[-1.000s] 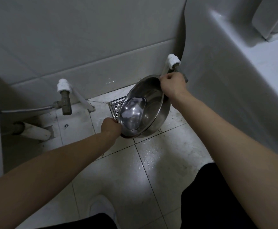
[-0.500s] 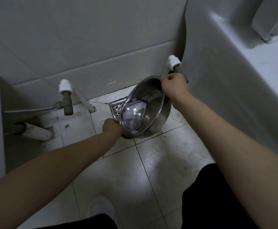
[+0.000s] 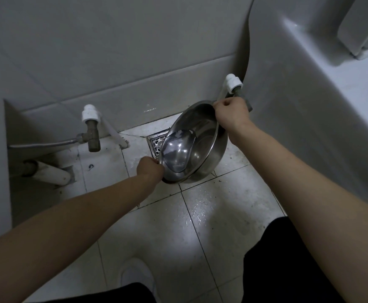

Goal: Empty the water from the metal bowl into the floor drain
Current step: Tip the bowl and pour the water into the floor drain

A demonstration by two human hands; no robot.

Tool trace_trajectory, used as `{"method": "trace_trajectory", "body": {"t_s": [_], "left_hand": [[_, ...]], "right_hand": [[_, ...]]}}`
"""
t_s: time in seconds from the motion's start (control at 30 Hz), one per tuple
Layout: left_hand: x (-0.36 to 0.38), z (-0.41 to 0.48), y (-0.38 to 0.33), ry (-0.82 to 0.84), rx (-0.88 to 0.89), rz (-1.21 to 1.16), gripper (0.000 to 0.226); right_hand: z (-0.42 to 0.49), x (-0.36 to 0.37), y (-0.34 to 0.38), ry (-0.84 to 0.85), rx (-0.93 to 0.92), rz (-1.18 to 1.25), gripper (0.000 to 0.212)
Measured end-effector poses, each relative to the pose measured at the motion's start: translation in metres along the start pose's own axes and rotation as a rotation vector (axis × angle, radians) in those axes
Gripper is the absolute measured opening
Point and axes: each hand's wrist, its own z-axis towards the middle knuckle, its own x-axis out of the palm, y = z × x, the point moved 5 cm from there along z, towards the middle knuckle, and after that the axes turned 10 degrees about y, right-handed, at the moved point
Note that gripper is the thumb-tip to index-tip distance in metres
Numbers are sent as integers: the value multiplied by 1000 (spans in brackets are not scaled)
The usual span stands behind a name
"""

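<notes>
I hold a shiny metal bowl (image 3: 205, 147) low over the tiled floor, tilted steeply to the left. My left hand (image 3: 150, 168) grips its lower near rim and my right hand (image 3: 230, 113) grips its raised far rim. Water (image 3: 176, 153) is pooled against the bowl's lowered left side. A square metal floor drain (image 3: 155, 143) lies just beyond that lowered rim, and the bowl covers its right part.
A brass valve with a white cap (image 3: 92, 132) and a hose stands at the wall on the left. A second white pipe fitting (image 3: 233, 83) is behind my right hand. A white basin (image 3: 309, 95) rises on the right. My shoe (image 3: 136, 277) is on the floor below.
The bowl has tipped further to the left, and the water has slid toward the lowered rim over the drain. Both hands keep their grip.
</notes>
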Motion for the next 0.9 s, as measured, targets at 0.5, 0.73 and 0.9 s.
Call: {"method": "trace_trajectory", "body": {"t_s": [0.5, 0.73, 0.9], "left_hand": [[-1, 2, 2, -5, -12, -1, 19], [1, 4, 3, 10, -9, 6, 13], [3, 6, 3, 19, -3, 5, 12]], "right_hand": [[3, 3, -1, 13, -1, 10, 27], [4, 4, 1, 9, -12, 8, 22], [6, 4, 0, 10, -5, 3, 26]]}}
